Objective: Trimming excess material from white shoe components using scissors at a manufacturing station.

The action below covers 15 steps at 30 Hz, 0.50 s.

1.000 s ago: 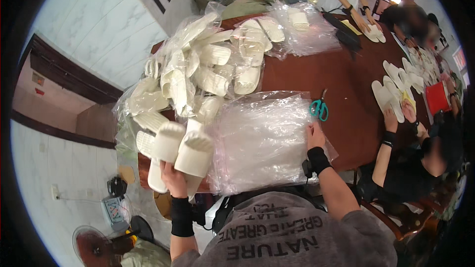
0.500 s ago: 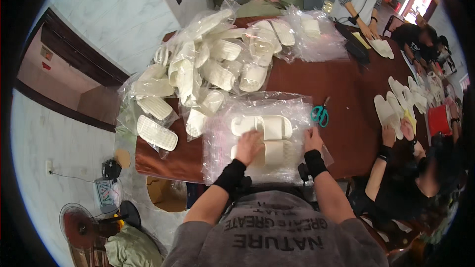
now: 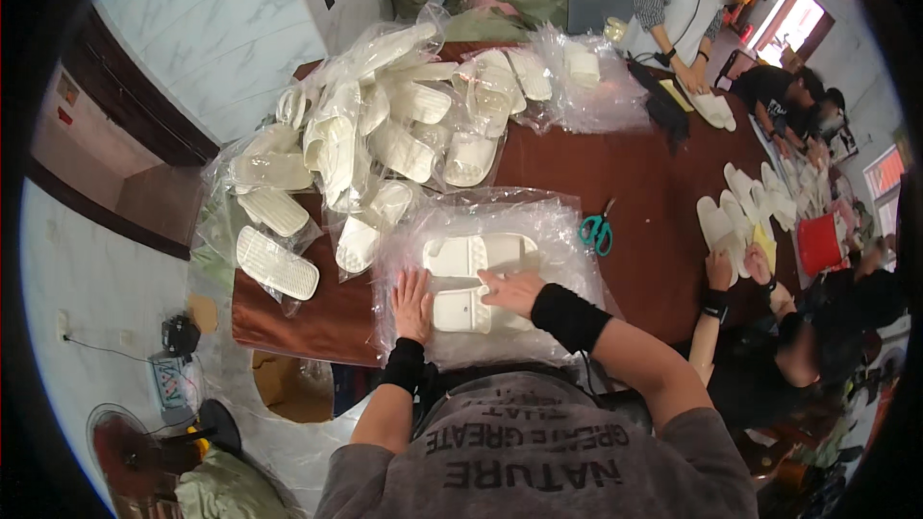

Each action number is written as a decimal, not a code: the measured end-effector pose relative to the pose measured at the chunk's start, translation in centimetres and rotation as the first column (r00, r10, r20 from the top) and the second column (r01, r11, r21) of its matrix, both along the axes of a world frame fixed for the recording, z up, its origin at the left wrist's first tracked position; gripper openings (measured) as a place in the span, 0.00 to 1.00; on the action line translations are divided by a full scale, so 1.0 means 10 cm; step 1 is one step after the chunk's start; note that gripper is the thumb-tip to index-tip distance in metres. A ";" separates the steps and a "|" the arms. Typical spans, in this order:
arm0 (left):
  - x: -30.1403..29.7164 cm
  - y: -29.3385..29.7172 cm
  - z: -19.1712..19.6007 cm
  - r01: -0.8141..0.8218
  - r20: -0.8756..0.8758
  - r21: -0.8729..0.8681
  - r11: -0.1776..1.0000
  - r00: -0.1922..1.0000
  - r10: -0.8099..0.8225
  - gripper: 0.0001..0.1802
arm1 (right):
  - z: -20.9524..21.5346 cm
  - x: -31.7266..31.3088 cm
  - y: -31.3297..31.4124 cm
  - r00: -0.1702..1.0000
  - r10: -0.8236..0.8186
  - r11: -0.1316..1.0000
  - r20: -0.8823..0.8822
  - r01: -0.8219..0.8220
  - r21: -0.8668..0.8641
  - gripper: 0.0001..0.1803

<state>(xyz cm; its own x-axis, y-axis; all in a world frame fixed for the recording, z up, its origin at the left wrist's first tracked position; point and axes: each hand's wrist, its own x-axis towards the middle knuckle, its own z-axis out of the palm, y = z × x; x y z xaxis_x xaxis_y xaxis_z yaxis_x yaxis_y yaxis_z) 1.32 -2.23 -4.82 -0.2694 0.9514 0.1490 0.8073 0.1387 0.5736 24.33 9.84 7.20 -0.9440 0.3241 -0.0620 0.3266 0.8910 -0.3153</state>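
Observation:
A pair of white slide slippers lies side by side in front of me, the far slipper (image 3: pixel 471 257) above the near slipper (image 3: pixel 461 311). They rest on a stack of clear plastic bags (image 3: pixel 567 231); whether they are inside the top bag I cannot tell. My left hand (image 3: pixel 412 308) lies flat on the plastic at the slippers' left ends, fingers stretched out. Reaching across from the right, my right hand (image 3: pixel 516 294) covers part of the near slipper. Its fingers are apart, and the fingertips touch around the strap, between the two slippers.
Bagged white slippers (image 3: pixel 409 154) are heaped at the table's far left. Teal-handled scissors (image 3: pixel 596 234) lie right of the bag stack. More plastic bags (image 3: pixel 601 101) and a dark cloth-like item (image 3: pixel 661 106) are farther back. Co-workers handle slippers (image 3: pixel 723 234) along the right side.
My left hand has moved left, off the near slipper onto the plastic. My right hand has come from the bags' right edge onto the near slipper. The whole view has shifted slightly.

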 end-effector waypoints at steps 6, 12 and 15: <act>0.00 -0.07 -0.02 -0.038 -0.163 -0.037 0.999 0.986 0.031 0.27 | -0.07 0.22 0.24 0.988 0.056 0.963 0.144 -0.091 0.254 0.07; 0.03 -0.15 0.11 -0.098 -0.207 -0.056 0.994 0.975 0.084 0.27 | 0.69 1.53 1.04 0.855 -0.292 0.920 0.428 0.129 0.371 0.11; 0.03 -0.15 0.07 -0.109 -0.212 -0.043 0.993 0.972 0.097 0.27 | 0.86 1.93 1.35 0.711 -0.512 0.824 0.481 0.249 0.509 0.08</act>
<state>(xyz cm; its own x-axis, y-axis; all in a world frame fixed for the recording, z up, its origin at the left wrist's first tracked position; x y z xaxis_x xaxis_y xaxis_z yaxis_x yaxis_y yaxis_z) 1.63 -3.75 -4.08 -0.3346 0.9284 0.1619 0.8882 0.2533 0.3832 43.63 23.37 15.80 -0.5499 0.7658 -0.3335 0.6618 0.6431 0.3854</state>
